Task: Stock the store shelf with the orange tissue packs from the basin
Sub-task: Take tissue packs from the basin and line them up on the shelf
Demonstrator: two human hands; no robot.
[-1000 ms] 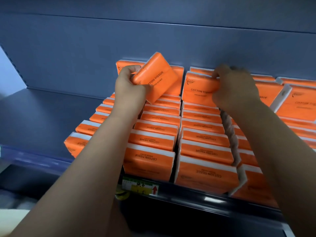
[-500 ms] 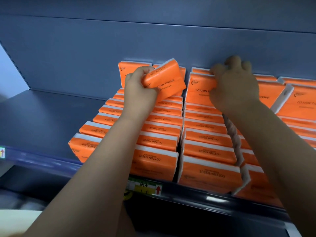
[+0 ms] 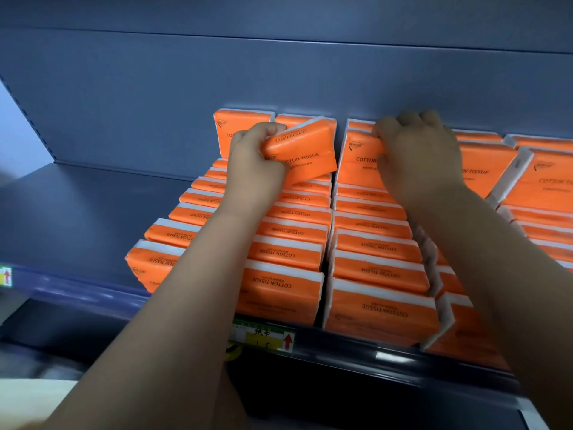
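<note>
My left hand (image 3: 254,159) grips an orange tissue pack (image 3: 305,153) tilted over the back of the second row, just above the packs lying there. My right hand (image 3: 415,153) is closed on the top edge of an upright orange pack (image 3: 356,162) at the back of the third row. Several rows of orange packs (image 3: 378,271) marked COTTON TISSUE fill the grey shelf (image 3: 77,212) from front to back. The basin is out of view.
The shelf's grey back wall (image 3: 279,79) stands right behind the hands. Bare shelf floor lies left of the packs. A price label (image 3: 263,336) sits on the front rail. More orange packs (image 3: 542,187) stand at the right.
My left hand has lowered its pack and pushed it back toward the rear of the row. My right hand has slid further back along its upright pack.
</note>
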